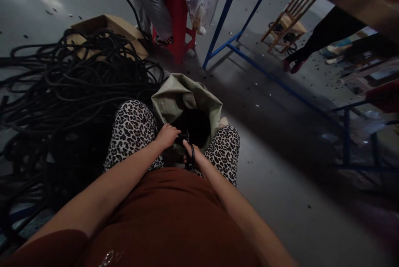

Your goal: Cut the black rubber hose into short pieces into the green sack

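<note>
Between my knees stands an open green-grey sack point(215, 107), its inside dark. My left hand point(168, 135) is closed at the sack's near left edge, with its fingers pinching a dark piece, seemingly black hose. My right hand point(191, 153) is wrapped round black-handled scissors point(192, 155) just to the right of it. The blades point up toward the sack opening, close to the left fingertips. A large tangle of black hoses point(84, 80) lies on the floor to my left.
An open cardboard box point(124, 30) sits behind the hoses. Ahead, a person in grey trousers sits on a red stool point(177, 26). A blue metal frame point(224, 18) runs to the right, with a wooden chair point(288, 20) and another person's legs beyond. Small black bits dot the floor.
</note>
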Demonstrator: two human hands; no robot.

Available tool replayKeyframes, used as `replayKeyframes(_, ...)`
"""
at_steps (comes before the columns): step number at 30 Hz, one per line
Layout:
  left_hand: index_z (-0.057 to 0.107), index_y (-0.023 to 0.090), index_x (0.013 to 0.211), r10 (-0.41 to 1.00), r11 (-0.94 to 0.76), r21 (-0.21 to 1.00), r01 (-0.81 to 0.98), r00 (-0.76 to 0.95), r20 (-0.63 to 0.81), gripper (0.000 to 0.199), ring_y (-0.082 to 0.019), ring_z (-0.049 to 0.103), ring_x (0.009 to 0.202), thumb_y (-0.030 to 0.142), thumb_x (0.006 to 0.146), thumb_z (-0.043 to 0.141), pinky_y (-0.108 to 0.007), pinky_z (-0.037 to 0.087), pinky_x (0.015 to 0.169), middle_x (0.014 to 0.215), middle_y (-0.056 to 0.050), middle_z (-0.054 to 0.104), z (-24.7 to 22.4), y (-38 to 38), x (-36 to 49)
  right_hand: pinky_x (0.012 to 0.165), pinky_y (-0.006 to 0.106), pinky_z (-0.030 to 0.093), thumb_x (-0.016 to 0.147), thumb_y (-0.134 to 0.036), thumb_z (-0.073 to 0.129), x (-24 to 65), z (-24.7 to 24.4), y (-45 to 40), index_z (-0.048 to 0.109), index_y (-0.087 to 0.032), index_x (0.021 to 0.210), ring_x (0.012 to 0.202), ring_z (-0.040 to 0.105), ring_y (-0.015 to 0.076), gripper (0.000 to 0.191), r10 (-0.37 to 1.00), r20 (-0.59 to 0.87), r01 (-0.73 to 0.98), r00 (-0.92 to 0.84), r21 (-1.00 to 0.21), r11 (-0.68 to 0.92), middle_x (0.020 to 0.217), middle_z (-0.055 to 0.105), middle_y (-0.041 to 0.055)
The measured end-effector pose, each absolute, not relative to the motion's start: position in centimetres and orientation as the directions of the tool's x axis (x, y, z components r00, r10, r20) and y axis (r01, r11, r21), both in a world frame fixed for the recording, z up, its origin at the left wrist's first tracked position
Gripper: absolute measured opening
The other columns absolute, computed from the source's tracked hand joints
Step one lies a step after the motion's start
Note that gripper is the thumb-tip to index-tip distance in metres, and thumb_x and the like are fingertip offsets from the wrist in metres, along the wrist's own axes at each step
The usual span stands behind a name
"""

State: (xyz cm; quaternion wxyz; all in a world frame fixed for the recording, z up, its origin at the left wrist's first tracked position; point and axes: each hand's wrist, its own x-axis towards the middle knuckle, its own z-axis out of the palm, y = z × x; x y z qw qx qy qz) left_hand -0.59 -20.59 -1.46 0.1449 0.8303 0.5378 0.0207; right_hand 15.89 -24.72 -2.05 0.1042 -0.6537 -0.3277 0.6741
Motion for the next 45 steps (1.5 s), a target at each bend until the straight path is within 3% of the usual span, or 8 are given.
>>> replayKeyframes(5, 0.067, 0.023, 0.103, 0.916, -0.37, 0.249, 0.895, 0.396, -0.066, 0.027, -0.022, 0.059, 0.094, 0.02, 0.08, 0.052, -0.042, 0.03, 0.098, 0.093, -0.007, 0.069, -1.8, -20.6, -0.8, 0.031, 0.02, 0.043, 0.088, -0.053, 0.046, 16.0, -1.8, -24.7, 0.054, -0.011, 0.097, 0.032, 0.047, 0.0096, 0.044, 0.603, -0.795, 0.332, -0.061, -0.586, -0.739, 0.046, 0.047, -0.0034)
replayKeyframes(12, 0.068, 0.021, 0.096, 0.911, -0.391, 0.202, 0.898, 0.409, -0.059, 0.024, -0.022, 0.059, 0.09, 0.017, 0.08, 0.051, -0.044, 0.027, 0.1, 0.089, -0.007, 0.068, -2.2, -20.6, -1.0, 0.03, 0.018, 0.039, 0.089, -0.049, 0.047, 16.2, -2.4, -24.6, 0.057, -0.01, 0.087, 0.029, 0.045, 0.0089, 0.04, 0.641, -0.767, 0.431, 0.005, -0.577, -0.694, 0.042, 0.045, -0.004)
replayKeyframes(18, 0.068, 0.021, 0.094, 0.919, -0.37, 0.212, 0.904, 0.39, -0.062, 0.023, -0.023, 0.059, 0.089, 0.017, 0.079, 0.052, -0.043, 0.028, 0.098, 0.087, -0.008, 0.068, -2.6, -20.5, -0.9, 0.028, 0.018, 0.036, 0.089, -0.048, 0.047, 16.2, -2.2, -24.8, 0.058, -0.009, 0.084, 0.028, 0.045, 0.0094, 0.041, 0.618, -0.786, 0.418, 0.02, -0.555, -0.719, 0.043, 0.045, -0.0025)
replayKeyframes(26, 0.068, 0.02, 0.094, 0.947, -0.305, 0.165, 0.938, 0.318, -0.053, 0.023, -0.022, 0.058, 0.087, 0.018, 0.082, 0.049, -0.043, 0.028, 0.096, 0.084, -0.007, 0.068, -2.9, -20.2, -1.2, 0.034, 0.021, 0.045, 0.085, -0.064, 0.041, 16.0, -2.1, -25.0, 0.053, -0.012, 0.103, 0.035, 0.051, 0.0107, 0.056, 0.553, -0.829, 0.314, -0.08, -0.548, -0.776, 0.051, 0.052, -0.001)
replayKeyframes(36, 0.067, 0.022, 0.099, 0.922, -0.36, 0.213, 0.908, 0.381, -0.066, 0.026, -0.022, 0.058, 0.09, 0.018, 0.081, 0.049, -0.043, 0.028, 0.099, 0.09, -0.007, 0.068, -2.4, -20.6, -0.7, 0.041, 0.024, 0.051, 0.081, -0.065, 0.046, 15.8, -2.4, -24.8, 0.054, -0.012, 0.105, 0.048, 0.056, 0.0113, 0.059, 0.547, -0.827, 0.264, -0.129, -0.56, -0.785, 0.073, 0.059, 0.0049)
replayKeyframes(45, 0.066, 0.022, 0.102, 0.909, -0.386, 0.222, 0.895, 0.41, -0.075, 0.028, -0.022, 0.058, 0.092, 0.017, 0.081, 0.048, -0.042, 0.028, 0.099, 0.09, -0.007, 0.068, -2.1, -20.7, -0.7, 0.038, 0.024, 0.046, 0.081, -0.07, 0.04, 15.9, -2.8, -24.7, 0.052, -0.014, 0.112, 0.043, 0.055, 0.0138, 0.065, 0.521, -0.847, 0.324, -0.11, -0.526, -0.786, 0.061, 0.056, 0.003)
